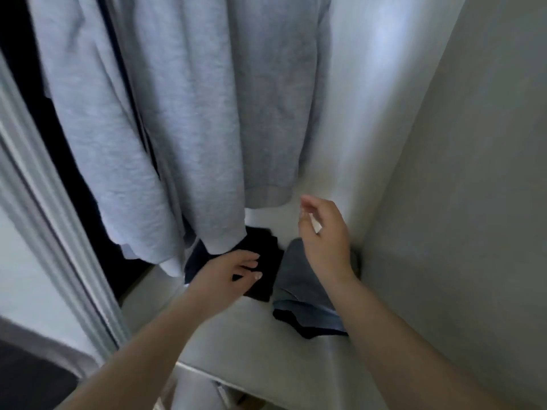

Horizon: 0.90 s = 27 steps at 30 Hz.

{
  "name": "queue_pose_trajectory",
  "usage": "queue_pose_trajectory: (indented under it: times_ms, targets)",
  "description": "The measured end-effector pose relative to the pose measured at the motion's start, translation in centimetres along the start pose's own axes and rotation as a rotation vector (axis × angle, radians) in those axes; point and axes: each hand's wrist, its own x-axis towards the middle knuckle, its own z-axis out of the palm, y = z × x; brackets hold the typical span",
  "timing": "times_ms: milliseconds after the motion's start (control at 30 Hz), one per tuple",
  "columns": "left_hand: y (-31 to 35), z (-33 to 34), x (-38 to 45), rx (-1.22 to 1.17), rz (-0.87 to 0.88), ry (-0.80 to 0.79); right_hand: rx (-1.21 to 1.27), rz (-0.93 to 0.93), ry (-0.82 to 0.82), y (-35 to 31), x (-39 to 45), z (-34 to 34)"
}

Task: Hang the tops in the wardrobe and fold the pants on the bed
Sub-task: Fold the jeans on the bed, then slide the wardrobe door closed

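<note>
Grey sweatshirt tops (189, 119) hang inside the wardrobe, their hems and sleeves reaching down to the shelf. On the white wardrobe shelf (207, 329) lies a folded black garment (265, 253) and, to its right, a folded grey-blue garment (299, 294). My left hand (228, 275) rests low over the black garment, fingers spread and touching it, just under a grey sleeve cuff. My right hand (324, 232) hovers above the grey-blue garment with its fingers loosely apart, holding nothing.
The white wardrobe side wall (461, 173) stands close on the right. A white door frame (50, 202) runs down the left, with dark clothing (44, 119) hanging behind the grey tops. Below the shelf a lower compartment shows.
</note>
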Motion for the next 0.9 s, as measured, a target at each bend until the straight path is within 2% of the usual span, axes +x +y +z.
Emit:
queue_pose_trajectory:
  times_ms: [300, 433, 600, 700, 900]
  targets:
    - [5.5, -11.0, -11.5, 0.087, 0.019, 0.444, 0.124, -0.446, -0.275, -15.0, -1.2, 3.1]
    - [5.8, -16.5, -14.2, 0.139, 0.019, 0.668, -0.02, -0.582, -0.47, -20.9, -1.1, 7.1]
    - [4.4, -23.5, -14.3, 0.251, 0.068, 0.909, -0.254, -0.881, -0.551, -26.8, 0.6, 13.3]
    - [3.1, -26.7, -13.0, 0.371, 0.122, 0.944, -0.456, -1.052, -0.521, -28.8, 2.6, 17.0]
    - [0.5, -30.4, -9.1, 0.631, 0.189, 0.76, -0.776, -1.273, -0.375, -30.2, 5.7, 21.2]
